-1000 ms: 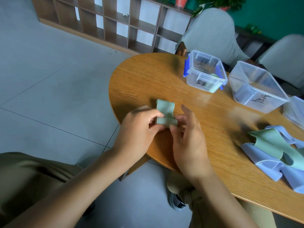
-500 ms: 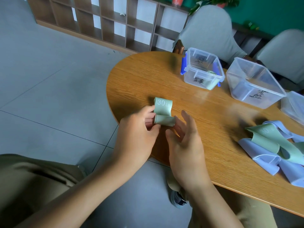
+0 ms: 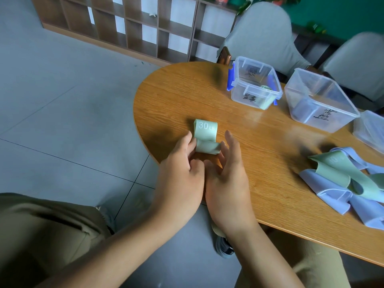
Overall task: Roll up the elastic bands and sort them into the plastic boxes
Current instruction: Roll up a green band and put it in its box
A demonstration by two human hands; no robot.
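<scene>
Pale green elastic band printed "30 LB" [image 3: 205, 136] lies flat on the rounded wooden table [image 3: 259, 163] near its front edge, near end already rolled into a short tube. Left hand [image 3: 180, 179] pinches the roll's left end; fingertips are tucked behind the roll, exact contact hidden. Right hand [image 3: 226, 183] sits at the roll's right end, fingers mostly straight, touching it; thumb side obscured, so a real grip can't be confirmed. Hands close together, nearly touching at the heels.

Clear plastic box with blue latches [image 3: 254, 84] stands further back, with something green inside, partly hidden by the wall and handwritten label. Second clear plastic box [image 3: 320, 100] to its right, contents hard to read through the haze. A third clear container [image 3: 369, 129] is cut off at the right edge. Loose pile of lavender and green bands [image 3: 342, 183] lies on the right, also cropped by the frame.
</scene>
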